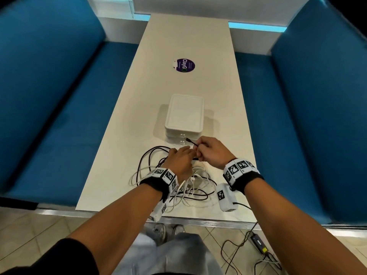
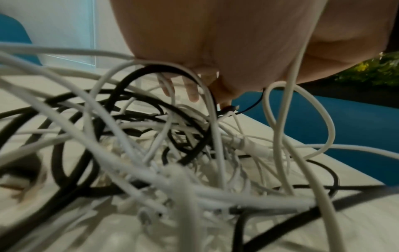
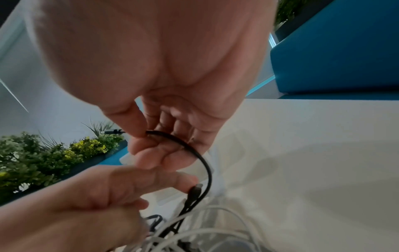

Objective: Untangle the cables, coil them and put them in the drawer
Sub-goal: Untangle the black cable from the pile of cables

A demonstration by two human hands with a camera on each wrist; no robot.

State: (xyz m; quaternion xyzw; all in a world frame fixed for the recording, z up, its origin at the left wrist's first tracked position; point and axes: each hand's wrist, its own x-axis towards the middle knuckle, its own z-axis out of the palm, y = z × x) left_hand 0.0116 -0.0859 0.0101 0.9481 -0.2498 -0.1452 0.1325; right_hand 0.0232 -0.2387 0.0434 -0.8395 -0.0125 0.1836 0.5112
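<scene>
A tangle of white and black cables (image 1: 178,185) lies on the pale table (image 1: 178,36) near its front edge, filling the left wrist view (image 2: 172,153). My right hand (image 1: 198,145) pinches a thin black cable (image 3: 194,153) between thumb and fingers (image 3: 138,129); its plug end (image 1: 187,139) sticks out toward the drawer unit. My left hand (image 1: 184,153) lies over the tangle with fingers fairly straight (image 2: 192,93). One fingertip (image 3: 183,179) touches a black plug (image 3: 194,191). The white two-drawer unit (image 1: 184,114) stands just beyond the hands, both drawers shut.
Blue benches flank the table on the left (image 1: 49,96) and right (image 1: 317,116). A round purple sticker (image 1: 185,65) lies farther up the table. On the tiled floor at lower right sit a power adapter (image 1: 258,243) and loose wires.
</scene>
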